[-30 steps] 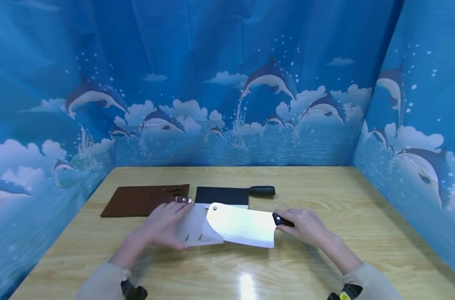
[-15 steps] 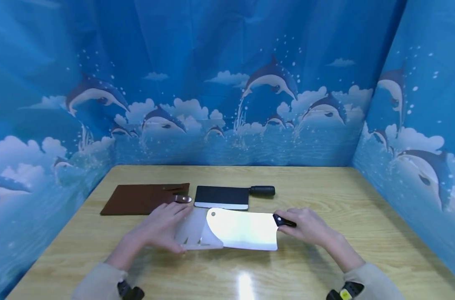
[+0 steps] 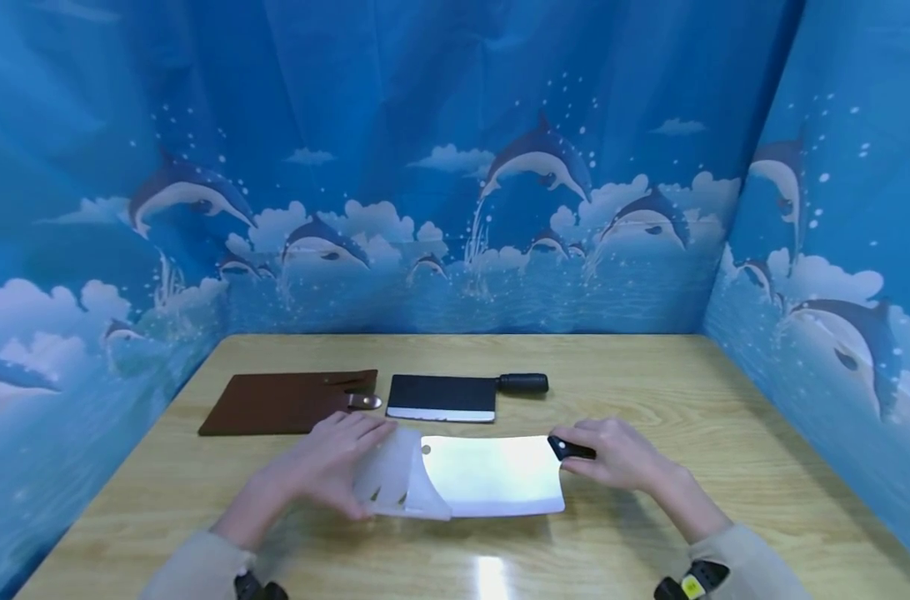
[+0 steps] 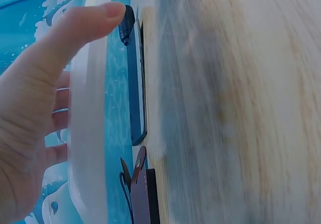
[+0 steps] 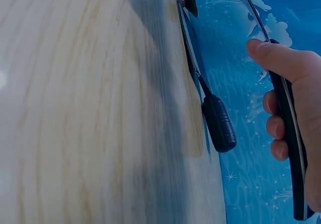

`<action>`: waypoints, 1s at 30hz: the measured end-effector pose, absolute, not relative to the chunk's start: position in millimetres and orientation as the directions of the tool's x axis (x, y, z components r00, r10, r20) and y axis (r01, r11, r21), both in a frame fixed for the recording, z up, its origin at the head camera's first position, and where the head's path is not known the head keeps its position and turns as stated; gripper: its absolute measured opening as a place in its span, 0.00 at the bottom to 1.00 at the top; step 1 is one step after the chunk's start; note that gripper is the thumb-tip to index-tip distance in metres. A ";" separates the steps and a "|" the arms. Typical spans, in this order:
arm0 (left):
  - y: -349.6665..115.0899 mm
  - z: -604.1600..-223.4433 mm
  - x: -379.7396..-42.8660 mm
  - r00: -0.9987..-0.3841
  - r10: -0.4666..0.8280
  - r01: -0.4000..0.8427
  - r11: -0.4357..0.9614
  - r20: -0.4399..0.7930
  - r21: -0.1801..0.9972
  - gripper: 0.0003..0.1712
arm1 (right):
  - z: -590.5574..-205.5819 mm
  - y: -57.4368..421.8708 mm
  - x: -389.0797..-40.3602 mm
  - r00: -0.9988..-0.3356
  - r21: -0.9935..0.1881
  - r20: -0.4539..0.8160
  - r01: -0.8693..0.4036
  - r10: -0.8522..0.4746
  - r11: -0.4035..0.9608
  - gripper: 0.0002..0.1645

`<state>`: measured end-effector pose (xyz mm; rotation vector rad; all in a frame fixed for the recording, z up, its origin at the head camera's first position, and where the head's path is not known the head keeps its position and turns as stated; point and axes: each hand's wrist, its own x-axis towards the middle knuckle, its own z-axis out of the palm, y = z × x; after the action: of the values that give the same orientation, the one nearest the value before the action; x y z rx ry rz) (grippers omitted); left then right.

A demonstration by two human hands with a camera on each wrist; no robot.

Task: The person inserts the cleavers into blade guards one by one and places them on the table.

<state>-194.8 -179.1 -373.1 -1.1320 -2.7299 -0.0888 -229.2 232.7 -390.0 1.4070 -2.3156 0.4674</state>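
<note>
In the head view, a bright steel cleaver is held level above the table, its blade pointing left. My right hand grips its black handle, fingers curled round it. Across the blade's tip end sits a translucent white plastic blade cover, with the blade's hanging hole visible near the cover's edge. My left hand holds the cover from its left end, thumb on the near side; in the left wrist view the fingers show behind the cover.
Behind the blade, a second cleaver with a dark blade and black handle lies on the wooden table. A brown leather sheath with a snap strap lies to its left. Blue dolphin curtains enclose the back and sides.
Cleaver and cover have come slightly nearer to the person together, and the blade now lies flatter in line with the cover. Both hands keep their hold.
</note>
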 end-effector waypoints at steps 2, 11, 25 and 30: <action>-179.0 -372.7 -194.4 -0.695 0.692 0.701 0.712 0.195 -0.026 0.63 | -389.3 231.9 -229.7 -0.426 -0.077 0.484 -0.891 -0.765 0.447 0.22; -175.7 -380.4 -181.1 -0.718 0.669 0.655 0.742 0.192 -0.140 0.68 | -389.5 227.4 -217.5 -0.406 -0.030 0.496 -0.891 -0.767 0.452 0.20; -170.3 -394.0 -167.4 -0.574 0.706 0.710 0.682 0.413 -0.178 0.63 | -381.5 234.6 -188.6 -0.369 -0.012 0.500 -0.907 -0.783 0.420 0.20; -169.2 -391.9 -169.4 -0.562 0.704 0.717 0.677 0.435 -0.169 0.63 | -376.6 234.3 -185.2 -0.395 -0.028 0.494 -0.898 -0.774 0.440 0.19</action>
<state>-169.4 -169.2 -391.9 -1.0997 -2.4183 -0.0370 -185.2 234.3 -376.6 1.4139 -2.2864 0.4083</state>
